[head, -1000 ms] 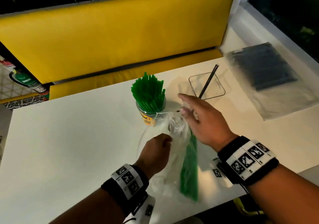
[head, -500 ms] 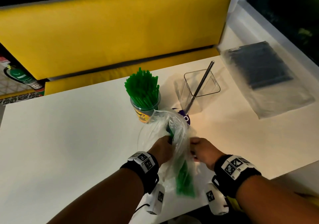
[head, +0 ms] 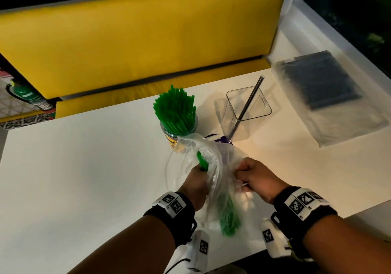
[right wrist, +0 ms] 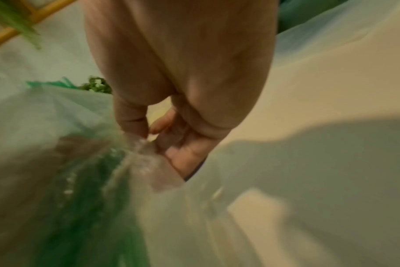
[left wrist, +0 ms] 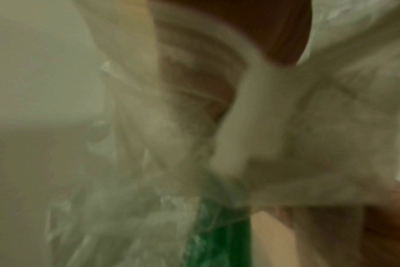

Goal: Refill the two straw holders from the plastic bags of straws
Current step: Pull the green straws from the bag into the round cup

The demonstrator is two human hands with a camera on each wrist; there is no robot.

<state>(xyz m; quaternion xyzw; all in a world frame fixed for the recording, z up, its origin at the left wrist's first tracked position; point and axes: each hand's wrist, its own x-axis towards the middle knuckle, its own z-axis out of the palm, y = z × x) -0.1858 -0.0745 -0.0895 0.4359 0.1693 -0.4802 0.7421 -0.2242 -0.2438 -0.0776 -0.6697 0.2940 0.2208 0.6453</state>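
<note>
A clear plastic bag (head: 218, 168) with green straws (head: 229, 221) inside is held up over the white table's near edge. My left hand (head: 197, 180) grips the bag's left side around the straw bundle. My right hand (head: 251, 176) pinches the bag's right side (right wrist: 146, 153). Behind the bag stands a round holder (head: 179, 135) packed with green straws (head: 175, 109). To its right a clear square holder (head: 247, 109) contains a single dark straw (head: 247, 109). A second bag of dark straws (head: 321, 83) lies flat at the far right.
The white table (head: 84, 168) runs left and forward. A yellow bench backrest (head: 137, 41) stands behind it. A purple item (head: 218, 139) lies partly hidden between the holders. A window ledge (head: 306, 26) borders the right.
My right hand drew back from near the square holder and took hold of the bag's right side. Both hands have pulled the bag nearer to me.
</note>
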